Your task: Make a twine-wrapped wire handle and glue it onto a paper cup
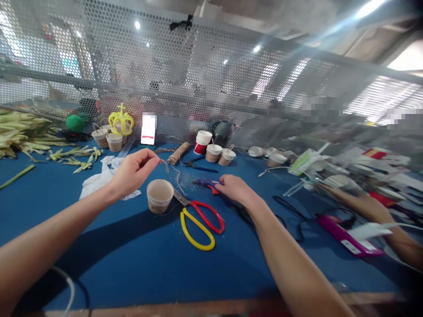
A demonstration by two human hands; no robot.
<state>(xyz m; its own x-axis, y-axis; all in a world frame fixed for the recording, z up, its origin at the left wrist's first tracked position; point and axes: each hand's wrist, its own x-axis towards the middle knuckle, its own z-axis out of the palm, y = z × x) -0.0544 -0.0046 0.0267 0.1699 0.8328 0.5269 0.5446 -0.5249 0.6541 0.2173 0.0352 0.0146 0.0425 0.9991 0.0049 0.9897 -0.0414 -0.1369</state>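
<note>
My left hand point(137, 172) pinches a short piece of twine point(165, 165) between thumb and fingertips, held above the table. Just below and to its right stands a small paper cup point(160, 197), upright, with a band round it. My right hand point(234, 188) is closed round a dark blue glue gun point(211, 184) with a red-orange trigger, its nozzle pointing left. Between the hands lie scissors point(198, 220) with one red and one yellow handle, blades beside the cup. A roll of twine point(179, 154) lies farther back, a loose strand trailing from it.
White cloth point(99, 182) lies beneath my left forearm. Pliers point(201, 167) and several cups point(213, 152) stand toward the mesh panel point(198, 79). At right are a purple power strip point(348, 235), black cables and a co-worker's arm point(366, 204). Pale leaf strips point(24, 132) pile up at left.
</note>
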